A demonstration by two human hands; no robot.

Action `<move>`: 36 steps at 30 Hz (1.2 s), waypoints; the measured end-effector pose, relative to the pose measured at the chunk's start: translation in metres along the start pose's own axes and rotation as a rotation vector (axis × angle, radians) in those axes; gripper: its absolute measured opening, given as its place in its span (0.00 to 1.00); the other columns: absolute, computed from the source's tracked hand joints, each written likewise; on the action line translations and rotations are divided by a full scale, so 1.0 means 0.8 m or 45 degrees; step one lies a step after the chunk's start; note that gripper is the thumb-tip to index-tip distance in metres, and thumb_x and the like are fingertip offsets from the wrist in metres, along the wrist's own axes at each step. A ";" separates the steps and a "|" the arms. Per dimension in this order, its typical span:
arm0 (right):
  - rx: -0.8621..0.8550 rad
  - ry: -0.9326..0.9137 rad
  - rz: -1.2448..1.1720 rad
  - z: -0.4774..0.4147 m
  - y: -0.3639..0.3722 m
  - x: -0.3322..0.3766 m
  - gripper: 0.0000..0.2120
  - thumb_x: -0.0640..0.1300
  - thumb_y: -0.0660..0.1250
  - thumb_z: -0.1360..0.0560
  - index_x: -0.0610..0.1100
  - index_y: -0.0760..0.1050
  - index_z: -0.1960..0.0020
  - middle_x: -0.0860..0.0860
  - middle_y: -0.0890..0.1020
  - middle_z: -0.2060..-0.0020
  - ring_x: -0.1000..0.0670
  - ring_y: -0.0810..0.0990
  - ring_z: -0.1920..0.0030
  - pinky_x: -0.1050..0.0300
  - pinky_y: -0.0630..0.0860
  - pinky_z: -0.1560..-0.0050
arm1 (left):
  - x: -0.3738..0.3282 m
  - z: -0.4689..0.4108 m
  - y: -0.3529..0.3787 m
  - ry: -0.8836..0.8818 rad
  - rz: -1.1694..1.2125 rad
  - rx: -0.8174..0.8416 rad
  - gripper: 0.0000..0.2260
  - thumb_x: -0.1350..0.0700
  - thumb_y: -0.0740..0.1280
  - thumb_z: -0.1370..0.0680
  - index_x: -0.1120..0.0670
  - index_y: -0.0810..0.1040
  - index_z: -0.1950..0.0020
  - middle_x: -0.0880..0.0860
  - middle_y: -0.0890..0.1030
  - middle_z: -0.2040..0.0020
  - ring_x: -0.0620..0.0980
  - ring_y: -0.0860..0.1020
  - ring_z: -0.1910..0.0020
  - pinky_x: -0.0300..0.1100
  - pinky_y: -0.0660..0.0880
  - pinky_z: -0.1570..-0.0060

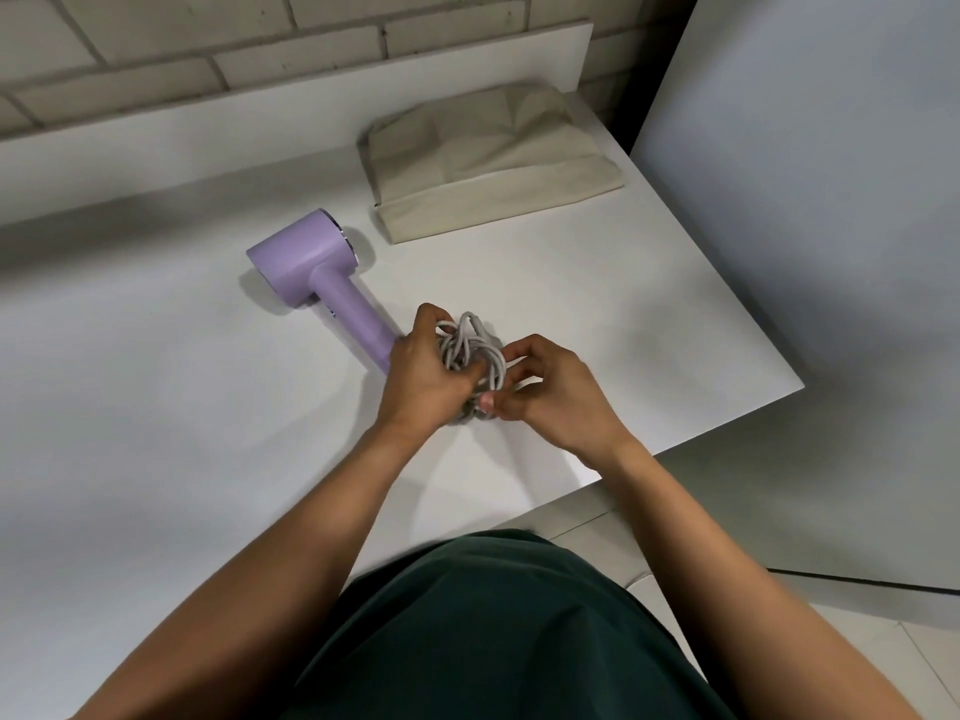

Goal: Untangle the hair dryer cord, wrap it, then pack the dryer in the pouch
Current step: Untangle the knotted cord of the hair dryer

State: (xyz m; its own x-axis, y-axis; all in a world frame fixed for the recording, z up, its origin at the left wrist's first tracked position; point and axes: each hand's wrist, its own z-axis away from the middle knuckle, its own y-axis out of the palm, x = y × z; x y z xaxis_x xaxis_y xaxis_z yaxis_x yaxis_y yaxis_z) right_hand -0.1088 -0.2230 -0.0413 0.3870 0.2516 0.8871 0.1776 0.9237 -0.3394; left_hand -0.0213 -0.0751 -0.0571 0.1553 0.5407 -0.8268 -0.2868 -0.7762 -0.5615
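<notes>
Tangled cord (470, 348) apparently pinched in left hand (415, 374) and right hand (553, 394), near table edge (722, 414).

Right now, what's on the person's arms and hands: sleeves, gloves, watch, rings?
Left hand and right hand: no gloves, rings or watch visible. Forearms uncovered, no sleeves in view. Only clothing seen: a dark green garment at the torso.

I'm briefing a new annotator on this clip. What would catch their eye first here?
The lilac hair dryer lies on the white table, left of centre. At its handle end the left hand and right hand grip a knotted bundle of grey cord. A beige pouch lies flat behind, near the wall.
</notes>
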 end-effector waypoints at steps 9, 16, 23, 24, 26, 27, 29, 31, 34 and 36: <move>-0.029 -0.013 -0.225 -0.001 -0.019 0.000 0.13 0.37 0.72 0.22 0.45 0.79 0.39 0.48 0.83 0.44 0.47 0.87 0.53 0.49 0.85 0.48 | 0.005 -0.018 -0.023 -0.120 0.188 0.267 0.18 0.53 0.80 0.33 0.45 0.74 0.50 0.45 0.83 0.55 0.51 0.83 0.52 0.53 0.82 0.47; 0.081 -0.249 0.432 -0.034 -0.032 -0.018 0.14 0.42 0.67 0.18 0.50 0.79 0.33 0.55 0.85 0.42 0.54 0.84 0.43 0.50 0.79 0.38 | -0.002 -0.023 -0.031 -0.064 0.344 0.544 0.27 0.67 0.79 0.32 0.47 0.77 0.40 0.49 0.84 0.47 0.49 0.84 0.47 0.49 0.82 0.45; 0.095 -0.231 0.193 -0.030 -0.061 -0.021 0.08 0.44 0.72 0.20 0.49 0.85 0.42 0.51 0.83 0.49 0.53 0.85 0.54 0.57 0.79 0.46 | 0.008 -0.025 -0.034 -0.279 0.462 0.442 0.24 0.69 0.76 0.29 0.51 0.74 0.38 0.56 0.86 0.47 0.59 0.85 0.47 0.62 0.82 0.44; 0.069 -0.255 0.218 -0.030 -0.065 -0.019 0.08 0.44 0.73 0.21 0.50 0.86 0.43 0.50 0.81 0.50 0.53 0.84 0.54 0.59 0.79 0.48 | 0.009 -0.025 -0.033 -0.292 0.462 0.411 0.24 0.69 0.76 0.29 0.51 0.76 0.39 0.56 0.86 0.48 0.59 0.85 0.47 0.62 0.81 0.44; -0.008 -0.317 0.327 -0.027 -0.072 -0.014 0.09 0.43 0.76 0.23 0.52 0.87 0.44 0.53 0.78 0.54 0.56 0.79 0.56 0.66 0.74 0.53 | 0.011 -0.025 -0.031 -0.280 0.441 0.381 0.23 0.69 0.77 0.30 0.50 0.79 0.39 0.55 0.85 0.47 0.57 0.85 0.47 0.60 0.81 0.42; -0.048 -0.361 0.391 -0.026 -0.075 -0.010 0.10 0.42 0.77 0.24 0.52 0.87 0.45 0.54 0.77 0.55 0.56 0.78 0.57 0.69 0.71 0.55 | 0.012 -0.025 -0.030 -0.269 0.426 0.380 0.23 0.68 0.77 0.30 0.50 0.80 0.39 0.55 0.85 0.47 0.57 0.85 0.47 0.58 0.81 0.41; -0.099 -0.490 0.533 -0.023 -0.078 -0.004 0.11 0.40 0.78 0.26 0.50 0.87 0.45 0.53 0.77 0.54 0.55 0.78 0.59 0.72 0.71 0.57 | 0.010 -0.025 -0.028 -0.256 0.393 0.365 0.23 0.65 0.78 0.31 0.48 0.82 0.39 0.54 0.86 0.48 0.56 0.85 0.48 0.56 0.82 0.41; -0.136 -0.636 0.686 -0.022 -0.077 -0.002 0.12 0.37 0.78 0.26 0.47 0.88 0.45 0.51 0.79 0.55 0.54 0.77 0.62 0.68 0.73 0.57 | 0.008 -0.025 -0.025 -0.237 0.343 0.339 0.24 0.60 0.78 0.34 0.46 0.83 0.40 0.51 0.86 0.49 0.53 0.85 0.50 0.54 0.82 0.42; -0.232 -0.760 0.804 -0.023 -0.070 0.003 0.12 0.35 0.78 0.28 0.45 0.87 0.46 0.49 0.81 0.58 0.46 0.77 0.60 0.51 0.78 0.58 | 0.005 -0.022 -0.021 -0.212 0.306 0.314 0.24 0.58 0.78 0.34 0.46 0.83 0.38 0.49 0.86 0.48 0.48 0.85 0.50 0.51 0.82 0.41; -0.295 -0.734 0.701 -0.020 -0.066 0.010 0.13 0.37 0.80 0.29 0.45 0.85 0.45 0.50 0.83 0.58 0.48 0.79 0.60 0.50 0.80 0.56 | 0.005 -0.020 -0.020 -0.211 0.333 0.309 0.24 0.60 0.79 0.32 0.48 0.83 0.37 0.49 0.86 0.47 0.48 0.85 0.49 0.51 0.81 0.40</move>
State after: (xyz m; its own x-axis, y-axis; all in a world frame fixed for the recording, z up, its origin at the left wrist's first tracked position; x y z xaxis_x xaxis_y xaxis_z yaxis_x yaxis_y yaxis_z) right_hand -0.1005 -0.2748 -0.0213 -0.0404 0.8172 0.5749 0.3043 0.5581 -0.7720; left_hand -0.0006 -0.0656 -0.0522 -0.1019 0.3953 -0.9129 -0.5146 -0.8063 -0.2917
